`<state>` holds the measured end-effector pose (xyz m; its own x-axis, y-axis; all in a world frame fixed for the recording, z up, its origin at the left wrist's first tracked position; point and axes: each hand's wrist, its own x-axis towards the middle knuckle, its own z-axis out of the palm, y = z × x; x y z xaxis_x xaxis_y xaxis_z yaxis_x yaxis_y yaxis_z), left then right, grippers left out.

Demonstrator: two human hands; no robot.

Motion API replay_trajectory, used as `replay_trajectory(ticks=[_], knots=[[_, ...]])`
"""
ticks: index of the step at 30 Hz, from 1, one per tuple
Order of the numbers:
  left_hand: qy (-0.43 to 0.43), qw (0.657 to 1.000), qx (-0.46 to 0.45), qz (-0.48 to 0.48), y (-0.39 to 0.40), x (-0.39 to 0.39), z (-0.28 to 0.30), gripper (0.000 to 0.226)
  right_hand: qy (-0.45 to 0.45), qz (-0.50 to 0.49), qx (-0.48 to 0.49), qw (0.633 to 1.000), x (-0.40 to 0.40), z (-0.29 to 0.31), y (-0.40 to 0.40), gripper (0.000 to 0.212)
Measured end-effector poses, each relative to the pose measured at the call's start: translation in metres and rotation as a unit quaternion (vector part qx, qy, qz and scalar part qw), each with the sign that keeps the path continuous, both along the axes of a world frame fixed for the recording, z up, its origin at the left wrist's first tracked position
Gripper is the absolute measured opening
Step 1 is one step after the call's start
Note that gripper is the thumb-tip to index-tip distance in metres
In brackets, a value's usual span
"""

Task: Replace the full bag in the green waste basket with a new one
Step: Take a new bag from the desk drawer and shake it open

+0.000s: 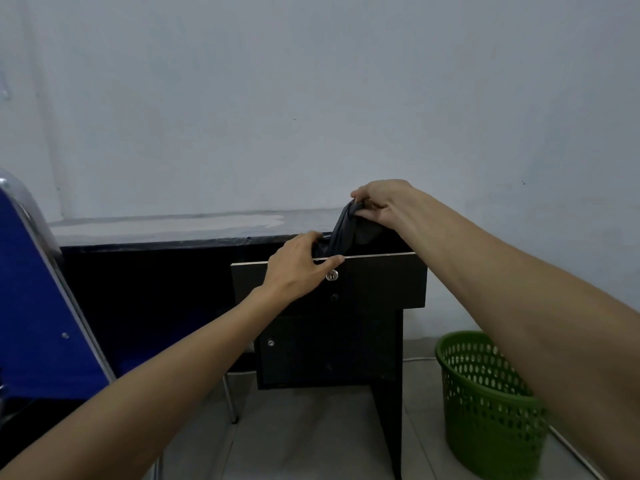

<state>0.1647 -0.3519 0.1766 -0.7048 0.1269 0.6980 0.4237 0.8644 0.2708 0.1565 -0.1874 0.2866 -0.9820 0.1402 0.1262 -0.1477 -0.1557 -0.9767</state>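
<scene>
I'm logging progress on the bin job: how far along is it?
Old bag looks out: the green basket shows no liner. In hand: the right hand pulls a dark bag from the open drawer, the left hand on its front. Left: lining the basket.

One head-worn wide-angle view, looking forward and slightly down along both arms at the desk's front edge and open drawer, close by; wall behind, floor and basket lower right
</scene>
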Motion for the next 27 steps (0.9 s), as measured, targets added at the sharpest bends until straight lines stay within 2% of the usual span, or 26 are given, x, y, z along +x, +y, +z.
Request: replay_trajectory(ticks=[4, 7, 9, 11, 12, 14, 16, 18, 19, 20, 22, 27], knots=[[0.016, 1.0, 0.015, -0.009, 0.005, -0.002, 0.002, 0.048, 0.033, 0.001, -0.056, 0.998, -0.001, 0.012, 0.002, 0.014], [0.014, 0.991, 0.122, -0.046, 0.007, -0.006, 0.01, 0.022, 0.058, 0.0, -0.065, 0.996, 0.012, 0.024, 0.003, 0.011], [0.04, 0.984, 0.167, -0.045, 0.008, -0.005, 0.021, 0.011, 0.083, -0.038, -0.063, 0.994, 0.021, 0.028, 0.005, 0.015], [0.071, 0.981, 0.178, -0.04, 0.009, -0.001, 0.034, 0.009, 0.12, -0.091, -0.004, 0.989, 0.03, 0.029, 0.006, 0.013], [0.083, 0.981, 0.171, -0.035, 0.009, 0.002, 0.042, 0.008, 0.146, -0.121, 0.06, 0.98, 0.035, 0.028, 0.007, 0.015], [0.108, 0.983, 0.145, -0.012, 0.008, 0.008, 0.06, 0.009, 0.214, -0.182, 0.209, 0.937, 0.043, 0.024, 0.006, 0.045], [0.14, 0.982, 0.127, 0.004, 0.005, 0.014, 0.08, 0.011, 0.302, -0.247, 0.327, 0.861, 0.052, 0.017, 0.004, 0.073], [0.173, 0.978, 0.114, 0.005, 0.001, 0.017, 0.099, 0.013, 0.37, -0.28, 0.404, 0.789, 0.055, 0.013, 0.005, 0.08], [0.192, 0.976, 0.1, 0.008, -0.001, 0.018, 0.107, 0.013, 0.38, -0.287, 0.422, 0.771, 0.054, 0.013, 0.006, 0.077], [0.212, 0.974, 0.082, 0.013, -0.004, 0.018, 0.113, 0.014, 0.382, -0.293, 0.428, 0.765, 0.052, 0.013, 0.006, 0.072], [0.24, 0.97, 0.043, 0.019, -0.009, 0.012, 0.12, 0.013, 0.372, -0.301, 0.412, 0.776, 0.046, 0.013, 0.008, 0.062], [0.214, 0.974, -0.062, 0.038, -0.016, -0.014, 0.099, 0.016, 0.272, -0.275, 0.457, 0.801, 0.026, -0.009, 0.013, 0.053]])
